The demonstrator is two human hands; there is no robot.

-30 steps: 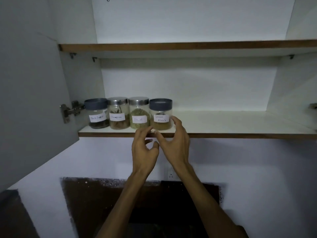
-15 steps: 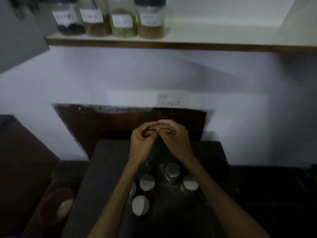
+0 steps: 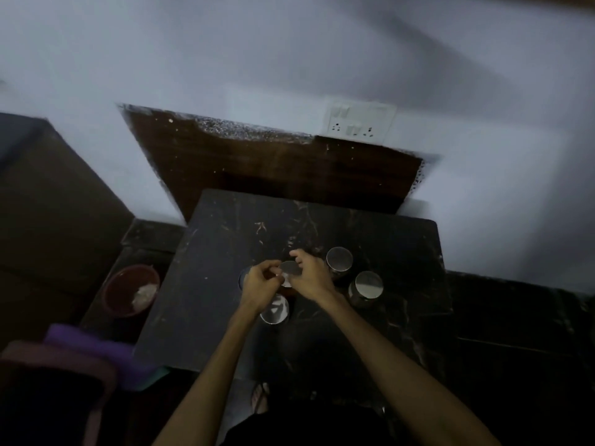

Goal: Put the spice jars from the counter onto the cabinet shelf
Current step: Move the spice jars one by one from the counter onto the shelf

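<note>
Spice jar (image 3: 289, 274) on the dark table (image 3: 222, 252): I see my left hand (image 3: 259, 286) and right hand (image 3: 310, 278) both grasping it.

Five spice jars stand upright on the dark marble counter (image 3: 225, 252), seen from above so mostly their round lids show. Taking the jar with the silver lid (image 3: 289, 268) in the middle of the group as the landmark: it sits between two hands and is partly hidden. A dark-lidded jar (image 3: 243, 278) peeks out to its left. Another silver-lidded jar (image 3: 275, 312) stands just in front of it, nearer the person. Two more lie to its right, one (image 3: 339, 259) farther back, one (image 3: 369, 284) nearer.
</note>
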